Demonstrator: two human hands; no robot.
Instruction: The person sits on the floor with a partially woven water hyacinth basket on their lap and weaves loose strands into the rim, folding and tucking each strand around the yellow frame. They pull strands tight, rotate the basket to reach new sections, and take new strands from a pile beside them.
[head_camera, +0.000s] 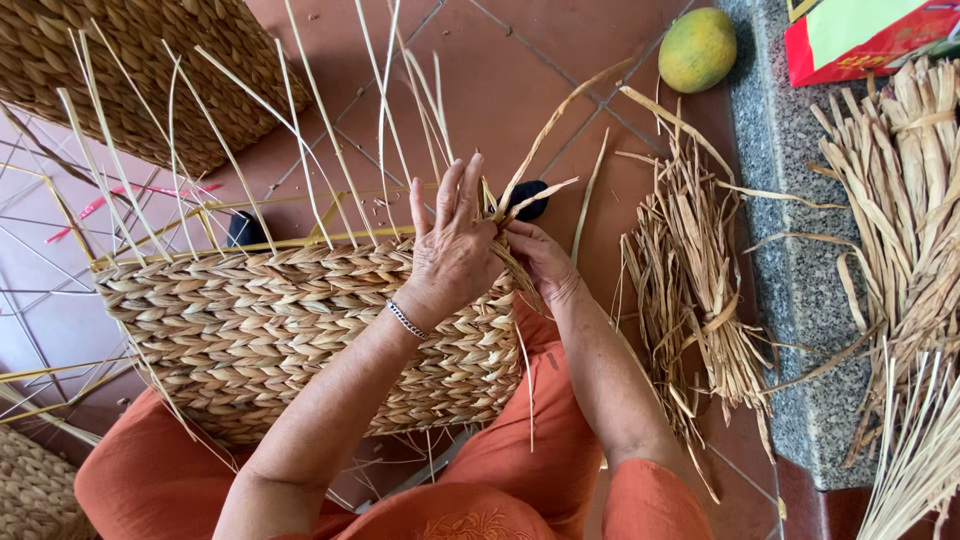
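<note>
Two hands at half-woven basket (300, 330) rim | left hand (452, 245) fingers splayed wide | right hand (540, 262) pinching straw strand (530, 195)

- The left hand (452, 250) covers the right hand's (540, 262) fingertips and the strand they grip;
- finished basket (150, 70) cut off at the top-left corner;
- red package (870, 40) cut by the top-right corner.
</note>
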